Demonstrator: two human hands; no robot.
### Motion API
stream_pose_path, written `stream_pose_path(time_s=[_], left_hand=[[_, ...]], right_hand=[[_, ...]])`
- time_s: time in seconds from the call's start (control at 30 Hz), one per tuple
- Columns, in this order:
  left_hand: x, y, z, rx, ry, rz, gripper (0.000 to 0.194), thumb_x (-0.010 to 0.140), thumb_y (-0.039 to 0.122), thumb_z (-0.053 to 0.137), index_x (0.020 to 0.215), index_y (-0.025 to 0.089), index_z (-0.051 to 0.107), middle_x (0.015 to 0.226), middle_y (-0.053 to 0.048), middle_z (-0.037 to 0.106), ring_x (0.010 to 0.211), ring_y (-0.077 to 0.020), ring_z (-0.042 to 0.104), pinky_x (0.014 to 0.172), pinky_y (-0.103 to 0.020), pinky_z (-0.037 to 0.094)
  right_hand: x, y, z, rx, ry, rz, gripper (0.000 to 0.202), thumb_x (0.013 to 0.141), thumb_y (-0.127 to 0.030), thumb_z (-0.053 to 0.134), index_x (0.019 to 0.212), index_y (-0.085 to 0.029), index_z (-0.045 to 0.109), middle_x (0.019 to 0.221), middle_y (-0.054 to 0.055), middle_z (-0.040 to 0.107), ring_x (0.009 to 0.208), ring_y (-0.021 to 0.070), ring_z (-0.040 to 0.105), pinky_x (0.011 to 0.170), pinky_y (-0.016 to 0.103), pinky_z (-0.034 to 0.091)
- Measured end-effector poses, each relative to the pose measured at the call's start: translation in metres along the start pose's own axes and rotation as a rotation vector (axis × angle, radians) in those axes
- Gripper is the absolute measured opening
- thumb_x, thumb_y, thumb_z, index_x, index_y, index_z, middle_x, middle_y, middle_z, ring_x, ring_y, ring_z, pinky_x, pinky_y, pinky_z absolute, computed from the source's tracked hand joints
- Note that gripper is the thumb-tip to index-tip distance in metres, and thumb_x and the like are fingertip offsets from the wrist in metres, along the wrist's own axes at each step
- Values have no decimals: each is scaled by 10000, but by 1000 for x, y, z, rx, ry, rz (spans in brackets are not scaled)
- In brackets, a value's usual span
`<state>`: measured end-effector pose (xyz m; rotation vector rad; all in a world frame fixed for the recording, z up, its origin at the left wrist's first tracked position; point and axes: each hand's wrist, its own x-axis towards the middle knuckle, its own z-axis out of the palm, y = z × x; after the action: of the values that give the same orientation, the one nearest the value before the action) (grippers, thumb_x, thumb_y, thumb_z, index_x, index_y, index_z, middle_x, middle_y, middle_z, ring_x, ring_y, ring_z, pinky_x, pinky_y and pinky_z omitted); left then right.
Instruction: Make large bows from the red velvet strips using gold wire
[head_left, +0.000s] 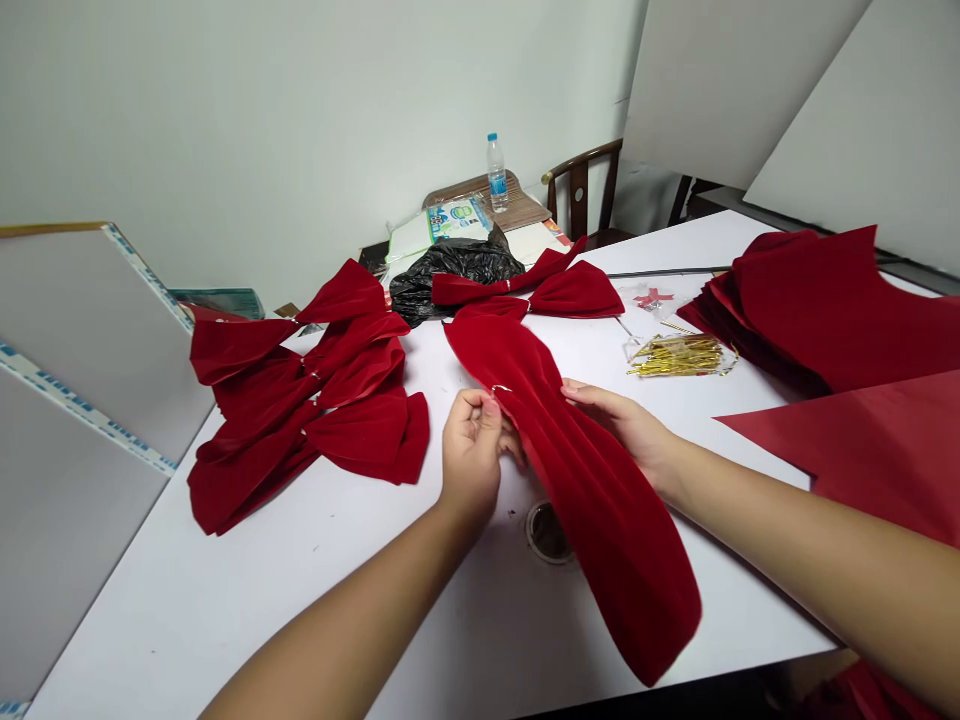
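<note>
A long red velvet bow (600, 500) hangs slantwise above the white table between my two hands. A thin pale tie (501, 389) cinches it near its upper part. My left hand (476, 440) is closed, thumb and forefinger pinching at the tie on the bow's left edge. On the opposite edge, my right hand (619, 425) grips the velvet; its fingers are partly hidden behind the fabric. Several tied red velvet bows (367, 430) lie overlapped to the left. More bows (574, 292) rest just beyond the held one.
Flat red velvet pieces (817, 310) are stacked at the right, near a bundle of gold twist ties (679, 355). A round hole (550, 530) sits in the white table (300, 610) under the bow. Behind are a black plastic bag (457, 262) and a water bottle (496, 175).
</note>
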<state>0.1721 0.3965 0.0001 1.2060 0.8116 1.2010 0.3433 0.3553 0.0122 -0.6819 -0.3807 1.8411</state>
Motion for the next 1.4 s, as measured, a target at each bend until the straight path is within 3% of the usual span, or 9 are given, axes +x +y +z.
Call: stream_pose_path(time_s=[0.2,0.4,0.57,0.7,0.8,0.9,1.07,1.23,1.4], left_hand=[[31,6,-28,586,96,86,237,943,432,585,869,209,553,696,9,628,508,-131,588,540,-261,472],[46,11,-42,1244,-2,261,151,920,274,567,791,209,608,776,-37,689,692,-190,610,676,-306,437],[49,7,-42,1172,29,160,98,887,250,611,955,203,663,835,-61,715,756,-218,646,742,-335,471],[58,14,-44,665,56,-41,247,813,235,679,1052,176,668,950,-93,729,833,-207,690,800,-328,519],[68,34,-50,453,19,-152,221,810,331,692,930,146,677,966,-119,729,858,-209,712,785,-323,551],[68,70,-56,368,-19,-74,309,849,450,676,974,169,705,1080,-121,730,918,-208,703,796,-312,550],[27,111,-41,1043,-311,300,290,939,458,604,989,216,756,1030,-82,724,957,-234,653,813,-326,499],[-22,78,-17,1285,-396,220,213,937,394,604,979,203,690,922,-53,707,791,-212,637,663,-316,444],[-33,54,-25,1273,-360,119,95,907,250,588,845,205,643,814,-18,669,731,-184,603,621,-297,402]], right_hand=[[6,-6,-2,34,99,-185,158,732,-164,735,840,-185,622,838,-9,728,753,149,702,722,253,603],[14,-6,-6,-45,240,-320,256,753,-156,819,848,-172,582,824,19,729,716,133,707,693,246,638],[13,-4,-3,-111,265,-307,230,808,-132,782,939,-166,596,927,53,746,781,155,729,679,277,654],[11,-4,-4,-144,264,-291,201,851,-132,752,984,-172,607,932,44,745,840,159,733,734,289,661],[13,-4,-8,-161,245,-308,205,847,-159,774,967,-184,610,929,42,748,829,171,733,783,344,669],[14,-3,-11,-172,224,-325,219,830,-201,809,943,-185,622,946,51,752,833,177,732,784,353,672],[10,5,-7,-237,231,-230,258,773,-249,867,926,-138,692,955,100,754,797,164,719,659,248,658],[-4,20,4,-320,202,-69,267,771,-248,859,959,-94,746,1002,137,749,871,199,731,628,231,652],[-21,17,6,-583,64,245,392,825,-480,802,896,-97,755,954,164,755,762,185,718,530,214,608]])
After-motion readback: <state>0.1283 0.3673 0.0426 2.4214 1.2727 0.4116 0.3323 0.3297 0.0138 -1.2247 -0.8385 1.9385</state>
